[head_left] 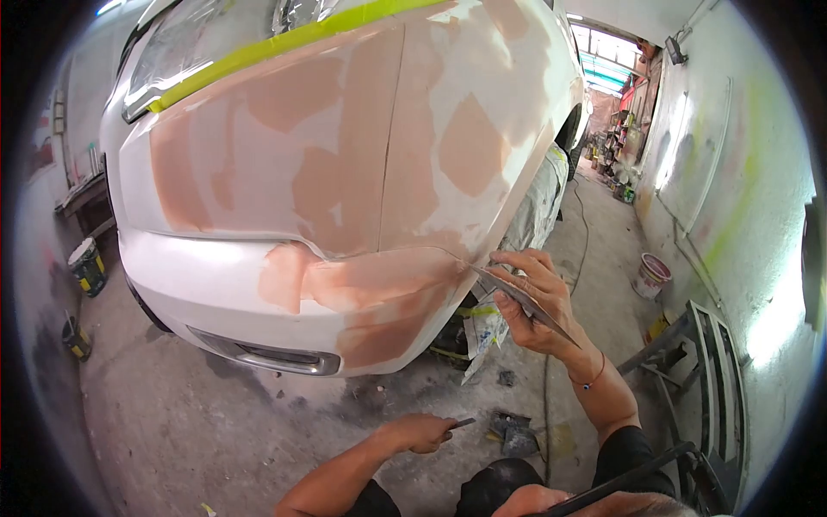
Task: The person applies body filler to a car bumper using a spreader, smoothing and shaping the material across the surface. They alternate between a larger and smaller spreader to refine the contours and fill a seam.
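Observation:
My right hand [538, 297] is raised at the corner of a white car's rear bumper [202, 267]. Its fingers and thumb close on a thin, flat, brownish-grey sheet [527, 303], whose tip reaches the edge of a smooth pinkish filler patch [379, 280]. Lower down, away from the car, my left hand [422, 432] is closed around a short, thin dark strip [463, 423] that sticks out past the fingers. Further dull pinkish-brown patches [474, 146] cover the body panel above. Yellow-green masking tape [284, 41] runs along the top, beside plastic film.
A grey metal stand [715, 379] is close on my right, with a bucket [652, 274] behind it by the wall. Paint tins [87, 265] line the left wall. A cable [546, 405] and dark scraps [517, 435] lie on the concrete floor. Sheeting [538, 202] covers the wheel.

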Demonstrator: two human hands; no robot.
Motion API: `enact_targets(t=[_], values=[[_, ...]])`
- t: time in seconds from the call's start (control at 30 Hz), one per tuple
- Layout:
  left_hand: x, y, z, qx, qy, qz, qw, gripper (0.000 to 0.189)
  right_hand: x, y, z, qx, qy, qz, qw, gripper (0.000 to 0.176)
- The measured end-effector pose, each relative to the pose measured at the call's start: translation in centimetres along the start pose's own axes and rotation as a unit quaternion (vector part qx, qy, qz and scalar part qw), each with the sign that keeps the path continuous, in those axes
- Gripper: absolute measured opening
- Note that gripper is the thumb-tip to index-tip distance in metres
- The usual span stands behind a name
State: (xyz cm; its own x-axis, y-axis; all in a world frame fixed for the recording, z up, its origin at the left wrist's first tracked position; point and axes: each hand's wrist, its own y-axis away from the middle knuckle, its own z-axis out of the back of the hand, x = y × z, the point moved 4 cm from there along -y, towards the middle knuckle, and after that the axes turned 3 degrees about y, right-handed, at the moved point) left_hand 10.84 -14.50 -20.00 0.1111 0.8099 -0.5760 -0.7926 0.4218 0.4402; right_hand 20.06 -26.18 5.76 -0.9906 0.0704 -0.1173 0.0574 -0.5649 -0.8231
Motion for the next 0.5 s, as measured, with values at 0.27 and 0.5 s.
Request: enact_targets(t=[0.27,0.5], values=[[-0.17,-0.06,-0.09,0.002,0.001,0.005,1.000,0.045,-0.19,0.30,-0.55,-0.006,-0.009,-0.028,1.000,0.039],[0.07,-0.25,-0.07,-0.002,-0.004,-0.007,1.000,0.043,0.17,-0.22,-0.22,0.007,0.030,0.009,0.999,0.023]])
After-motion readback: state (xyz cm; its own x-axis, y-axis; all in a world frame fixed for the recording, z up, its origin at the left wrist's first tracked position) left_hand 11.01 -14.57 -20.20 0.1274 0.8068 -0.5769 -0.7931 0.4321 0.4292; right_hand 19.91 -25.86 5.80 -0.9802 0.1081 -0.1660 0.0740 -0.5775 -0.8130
